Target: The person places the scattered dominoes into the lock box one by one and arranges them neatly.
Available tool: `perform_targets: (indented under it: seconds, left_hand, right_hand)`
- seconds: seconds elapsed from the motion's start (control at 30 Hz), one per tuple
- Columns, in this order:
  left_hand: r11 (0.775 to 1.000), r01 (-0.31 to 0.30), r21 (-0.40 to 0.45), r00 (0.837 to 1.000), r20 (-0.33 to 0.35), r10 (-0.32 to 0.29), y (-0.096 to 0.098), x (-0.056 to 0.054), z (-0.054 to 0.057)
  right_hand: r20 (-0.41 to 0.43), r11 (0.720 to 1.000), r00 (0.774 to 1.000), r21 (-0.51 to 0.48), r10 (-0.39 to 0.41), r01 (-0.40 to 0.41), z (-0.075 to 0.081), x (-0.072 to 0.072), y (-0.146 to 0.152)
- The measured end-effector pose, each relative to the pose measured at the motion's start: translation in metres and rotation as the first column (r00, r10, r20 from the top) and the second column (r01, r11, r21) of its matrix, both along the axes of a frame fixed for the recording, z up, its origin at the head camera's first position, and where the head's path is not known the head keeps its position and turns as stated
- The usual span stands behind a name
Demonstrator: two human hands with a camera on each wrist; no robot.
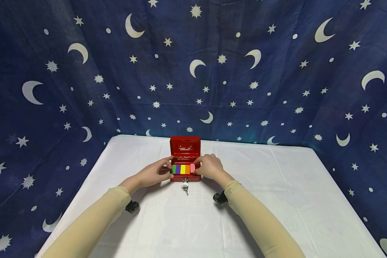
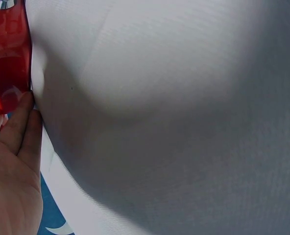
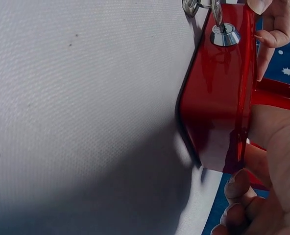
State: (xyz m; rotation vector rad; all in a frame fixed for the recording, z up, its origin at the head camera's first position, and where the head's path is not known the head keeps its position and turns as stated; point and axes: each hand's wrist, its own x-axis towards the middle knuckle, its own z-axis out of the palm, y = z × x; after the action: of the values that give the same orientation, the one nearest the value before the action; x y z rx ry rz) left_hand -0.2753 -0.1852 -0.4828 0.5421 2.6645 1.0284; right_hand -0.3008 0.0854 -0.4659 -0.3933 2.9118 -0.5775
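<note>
A small red cash box (image 1: 185, 178) stands on the table with its lid (image 1: 185, 145) tipped up and back. Inside sits a row of coloured blocks: green (image 1: 173, 169), purple (image 1: 178, 169), yellow (image 1: 183, 169), orange (image 1: 187, 169) and, at the right end, pink (image 1: 192, 168). My left hand (image 1: 151, 173) holds the box's left end, thumb near the front corner and index finger near the back. At the right end, my right hand (image 1: 211, 166) pinches the pink block between thumb and index finger; its other fingers (image 3: 238, 185) curl outside the box.
From the round lock (image 3: 225, 35) on the box front hang keys (image 1: 185, 190). A white cloth (image 1: 187, 222) covers the table. Behind it hangs a dark blue curtain (image 1: 180, 118) with moons and stars, close to the back edge.
</note>
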Motion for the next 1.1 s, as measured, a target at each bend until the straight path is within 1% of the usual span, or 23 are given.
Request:
perform_targets:
  seconds: [0.37, 0.53, 0.77, 1.1]
  left_hand:
    - [1.0, 0.005, 0.001, 1.0, -0.005, -0.005, -0.0006, -0.0002, -0.0005]
    - [1.0, 0.007, 0.001, 1.0, -0.011, -0.007, -0.0005, -0.0002, 0.0001]
    - [1.0, 0.008, 0.01, 1.0, 0.004, -0.008, -0.0004, -0.0014, -0.0012]
    - [1.0, -0.001, 0.0, 1.0, 0.0, 0.001, -0.0003, -0.0011, -0.001]
  right_hand:
    - [0.004, 1.0, 1.0, 0.023, 0.007, -0.007, -0.0025, 0.0, -0.0021]
    - [-0.008, 0.999, 1.0, 0.031, 0.014, -0.014, -0.003, 0.0, -0.0021]
    - [-0.009, 0.999, 1.0, 0.039, 0.017, -0.016, -0.0026, -0.0003, -0.0029]
    - [-0.007, 0.999, 1.0, 0.048, 0.019, -0.019, -0.0033, -0.0012, -0.0036]
